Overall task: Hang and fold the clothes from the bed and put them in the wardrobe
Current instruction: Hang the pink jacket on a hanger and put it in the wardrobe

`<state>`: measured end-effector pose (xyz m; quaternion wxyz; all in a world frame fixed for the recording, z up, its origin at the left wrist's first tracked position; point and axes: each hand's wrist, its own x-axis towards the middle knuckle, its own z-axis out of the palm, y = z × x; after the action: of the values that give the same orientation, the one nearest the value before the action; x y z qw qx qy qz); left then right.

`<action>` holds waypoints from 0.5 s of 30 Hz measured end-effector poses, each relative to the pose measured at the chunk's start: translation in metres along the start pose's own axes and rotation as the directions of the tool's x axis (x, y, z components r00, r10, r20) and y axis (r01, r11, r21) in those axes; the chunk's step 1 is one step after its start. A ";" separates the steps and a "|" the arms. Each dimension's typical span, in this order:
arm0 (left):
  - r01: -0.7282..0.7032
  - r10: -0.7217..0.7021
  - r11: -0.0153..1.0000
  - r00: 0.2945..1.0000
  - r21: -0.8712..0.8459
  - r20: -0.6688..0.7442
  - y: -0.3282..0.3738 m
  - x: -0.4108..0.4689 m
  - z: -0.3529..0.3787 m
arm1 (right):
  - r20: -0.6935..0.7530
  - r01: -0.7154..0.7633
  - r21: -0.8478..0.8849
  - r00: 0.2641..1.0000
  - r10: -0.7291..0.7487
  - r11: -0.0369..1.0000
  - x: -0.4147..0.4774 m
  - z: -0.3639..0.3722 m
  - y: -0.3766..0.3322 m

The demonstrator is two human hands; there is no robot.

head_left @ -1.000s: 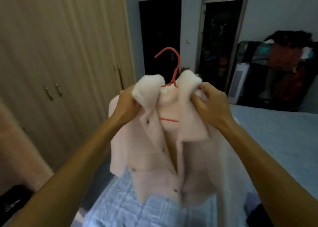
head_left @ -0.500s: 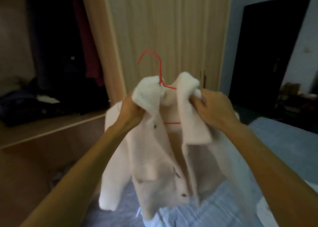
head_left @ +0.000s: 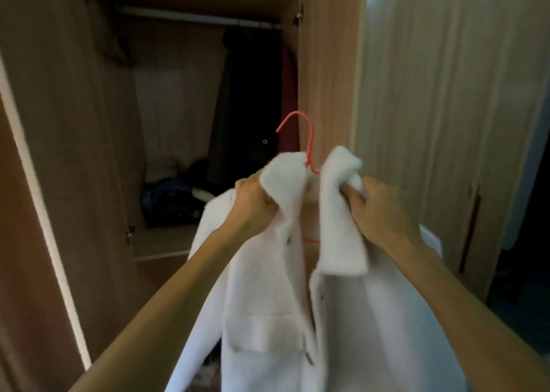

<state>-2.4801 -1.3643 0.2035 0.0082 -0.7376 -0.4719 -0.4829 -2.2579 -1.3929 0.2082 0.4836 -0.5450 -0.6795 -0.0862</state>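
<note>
A pale pink fleece jacket [head_left: 268,302] hangs on a red wire hanger [head_left: 308,141], held up in front of me. My left hand [head_left: 253,204] grips the jacket's left collar and shoulder. My right hand [head_left: 378,210] grips the right collar. The hanger's hook sticks up above the collar, pointing left. Behind it stands the open wardrobe [head_left: 324,79], with a hanging rail [head_left: 193,16] across its top. The hanger's shoulders are hidden inside the jacket.
Dark and red garments [head_left: 256,103] hang at the right of the rail. A heap of dark clothes [head_left: 172,201] lies on the wardrobe's shelf. The open door [head_left: 53,153] stands at the left. Closed wardrobe doors [head_left: 446,124] fill the right side.
My view has swung left from the bed and doorways to the open wardrobe. Both hands kept their grip on the jacket, which now hangs before the wardrobe opening.
</note>
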 end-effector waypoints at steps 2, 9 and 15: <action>0.011 -0.012 0.996 1.000 0.091 0.004 -0.027 0.012 -0.025 | -0.036 0.006 -0.013 0.999 -0.006 1.000 0.015 0.026 -0.023; 0.143 -0.141 0.989 0.989 0.041 -0.037 -0.112 0.051 -0.089 | -0.107 0.058 -0.130 0.992 -0.072 0.990 0.072 0.100 -0.090; 0.237 -0.223 0.970 0.957 0.058 -0.183 -0.179 0.097 -0.123 | -0.128 0.044 -0.108 0.990 -0.058 0.993 0.127 0.152 -0.119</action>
<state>-2.6842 -1.2557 0.2599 0.0225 -0.6315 -0.5708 -0.5243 -2.4338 -1.2576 0.2739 0.4954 -0.5454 -0.6544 -0.1698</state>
